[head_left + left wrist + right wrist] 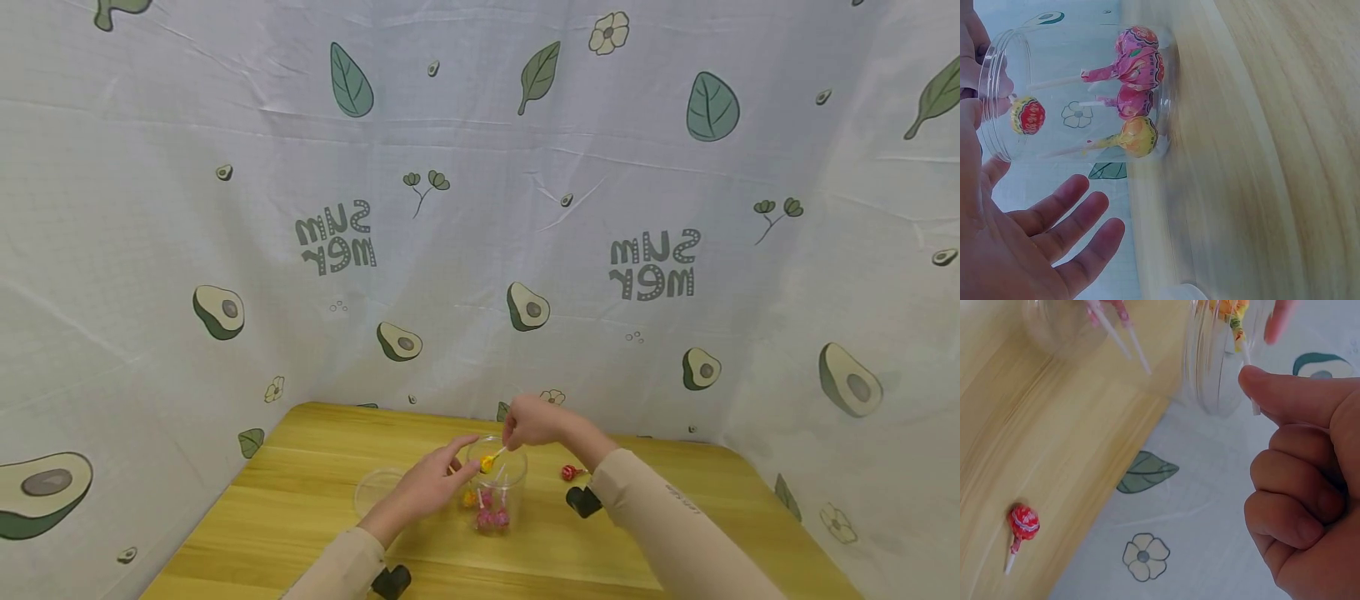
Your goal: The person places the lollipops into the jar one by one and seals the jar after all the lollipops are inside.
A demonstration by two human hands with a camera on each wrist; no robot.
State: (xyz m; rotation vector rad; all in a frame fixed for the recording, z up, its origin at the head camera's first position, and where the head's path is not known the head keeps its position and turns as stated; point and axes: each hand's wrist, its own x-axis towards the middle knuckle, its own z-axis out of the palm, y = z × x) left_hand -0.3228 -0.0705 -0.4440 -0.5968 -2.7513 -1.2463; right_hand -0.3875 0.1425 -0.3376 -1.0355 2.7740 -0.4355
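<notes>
A clear round jar [517, 500] stands upright on the table, with several pink and yellow wrapped lollipops in its bottom. My right hand [534, 422], above the jar's mouth, pinches the white stick of a yellow lollipop [487, 464] between thumb and forefinger. In the left wrist view that lollipop's yellow-and-red head [1027, 115] hangs just inside the rim, above the pink lollipops [1141, 69] and an orange-yellow one [1139, 136]. My left hand [431, 483] is at the jar's left side by the rim, its lower fingers spread and straight; whether its thumb presses the rim is unclear.
A red lollipop [570, 472] lies on the wooden table [285, 483] to the jar's right. A clear round lid [367, 493] lies at the left, partly behind my left hand. A printed white cloth [465, 275] hangs behind the table and along both sides.
</notes>
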